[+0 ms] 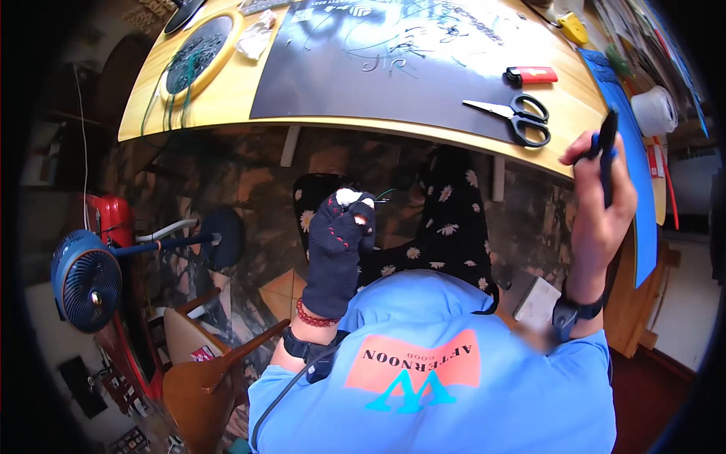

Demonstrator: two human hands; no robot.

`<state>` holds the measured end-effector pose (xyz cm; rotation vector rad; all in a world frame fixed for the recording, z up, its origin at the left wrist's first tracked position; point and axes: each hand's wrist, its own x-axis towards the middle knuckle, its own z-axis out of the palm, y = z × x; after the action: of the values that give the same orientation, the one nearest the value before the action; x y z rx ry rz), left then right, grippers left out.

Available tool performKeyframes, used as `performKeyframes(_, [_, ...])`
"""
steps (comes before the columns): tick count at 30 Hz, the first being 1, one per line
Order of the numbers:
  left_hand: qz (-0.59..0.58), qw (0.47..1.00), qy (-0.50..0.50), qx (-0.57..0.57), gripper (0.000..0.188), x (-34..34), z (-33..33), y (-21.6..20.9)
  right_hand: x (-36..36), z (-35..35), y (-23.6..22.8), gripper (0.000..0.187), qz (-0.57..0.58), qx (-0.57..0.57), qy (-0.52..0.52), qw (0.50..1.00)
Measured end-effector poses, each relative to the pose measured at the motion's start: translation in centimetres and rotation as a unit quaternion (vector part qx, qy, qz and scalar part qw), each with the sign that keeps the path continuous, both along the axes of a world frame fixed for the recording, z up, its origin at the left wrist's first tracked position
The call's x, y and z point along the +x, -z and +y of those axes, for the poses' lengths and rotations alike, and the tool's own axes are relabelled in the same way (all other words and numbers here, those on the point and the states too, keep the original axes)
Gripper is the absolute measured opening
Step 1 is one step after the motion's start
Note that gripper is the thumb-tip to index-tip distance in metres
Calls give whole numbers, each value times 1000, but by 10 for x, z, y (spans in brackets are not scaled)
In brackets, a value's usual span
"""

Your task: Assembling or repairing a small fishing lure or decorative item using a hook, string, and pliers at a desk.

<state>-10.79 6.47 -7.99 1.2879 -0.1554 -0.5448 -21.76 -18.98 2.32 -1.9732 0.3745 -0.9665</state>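
L hand (342, 227) in dark fingerless glove pinches thin green wire (386, 194) below table (227, 98) edge; looks light, springy, best gripped near tip. R hand (601, 200) closed on slim dark-blue tool (608, 155) at right.

Your hands at the desk edge

Your gloved left hand (338, 250) pinches thin wire (386, 194); your right hand (601, 204) grips a dark tool (607, 155) beside scissors (514, 115).

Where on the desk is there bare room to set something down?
The dark mat is bare along its near edge, between the embroidery hoop and the scissors. The right end is crowded: scissors, red lighter, yellow tool, blue sheet, and the right hand holding a dark tool.
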Motion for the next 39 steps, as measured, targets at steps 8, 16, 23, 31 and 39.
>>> performKeyframes(8, [45,999,-14,-10,6,0,7,-2,11,59,83,14,157,-59,-266,949])
performKeyframes(16, [41,997,-29,-55,9,-2,8,1,20,60,95,14,175,-107,-250,946])
performKeyframes(23, [56,998,-24,-15,8,0,4,-2,23,60,94,8,188,-84,-269,941])
performKeyframes(31, [0,1000,5,30,13,-3,1,-8,27,62,93,11,166,-50,-275,946])
performKeyframes(39, [0,999,13,35,8,-1,1,0,26,65,86,21,204,-74,-267,939])
